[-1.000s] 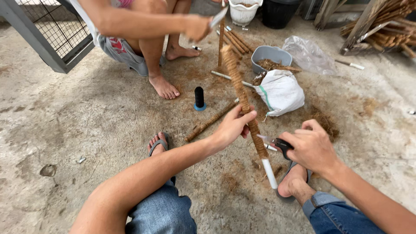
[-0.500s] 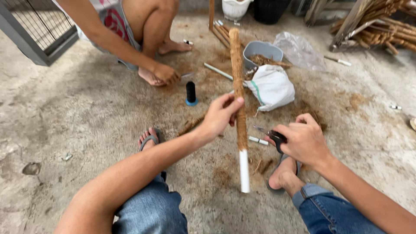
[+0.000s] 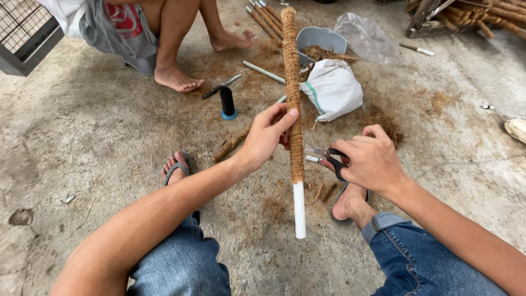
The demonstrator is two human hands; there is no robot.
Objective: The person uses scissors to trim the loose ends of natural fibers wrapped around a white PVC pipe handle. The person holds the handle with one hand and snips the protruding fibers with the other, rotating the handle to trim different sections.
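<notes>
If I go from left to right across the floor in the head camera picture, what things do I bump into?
Metal cage → black spool → left hand → fibre-wrapped pole → scissors → right hand → clear plastic bag

pole [image 3: 293, 93] between hands, sack [image 3: 332, 89] behind (spool [image 3: 227, 104] left)

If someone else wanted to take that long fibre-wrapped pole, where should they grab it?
Probably the bare white end of the pole, coming from below: it is smooth, free and clear of the left hand gripping mid-pole and of the scissors in the right hand.
</notes>
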